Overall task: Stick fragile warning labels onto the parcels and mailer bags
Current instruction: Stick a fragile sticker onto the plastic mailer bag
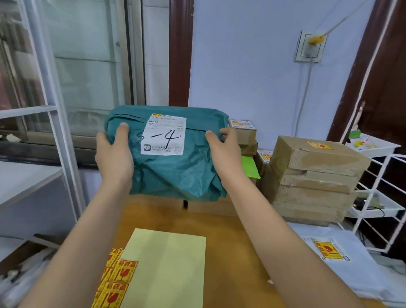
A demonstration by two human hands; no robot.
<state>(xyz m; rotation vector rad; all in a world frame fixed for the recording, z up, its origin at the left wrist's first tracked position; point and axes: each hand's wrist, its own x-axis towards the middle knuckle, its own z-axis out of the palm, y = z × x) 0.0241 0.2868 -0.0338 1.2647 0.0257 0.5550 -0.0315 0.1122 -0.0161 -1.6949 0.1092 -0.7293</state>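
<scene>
Two hands hold one crumpled teal plastic mailer bag [174,164] up above the far end of the wooden counter [232,240], its long axis running from nine to three o'clock; the left hand [114,154] clasps the nine o'clock edge with the thumb on the front, and the right hand [222,148] pinches the three o'clock edge. Both are equally near, so neither is free to peel; the bag probably has to go down first. At six o'clock from the bag lies a pale yellow backing sheet [164,270], with red-and-yellow fragile stickers [116,281] at its seven o'clock corner. Stacked brown cardboard parcels [313,180] at three o'clock already carry such stickers. The bag's white shipping label [164,136] bears a handwritten "4" after a dash; the printed text is too blurred to read.
</scene>
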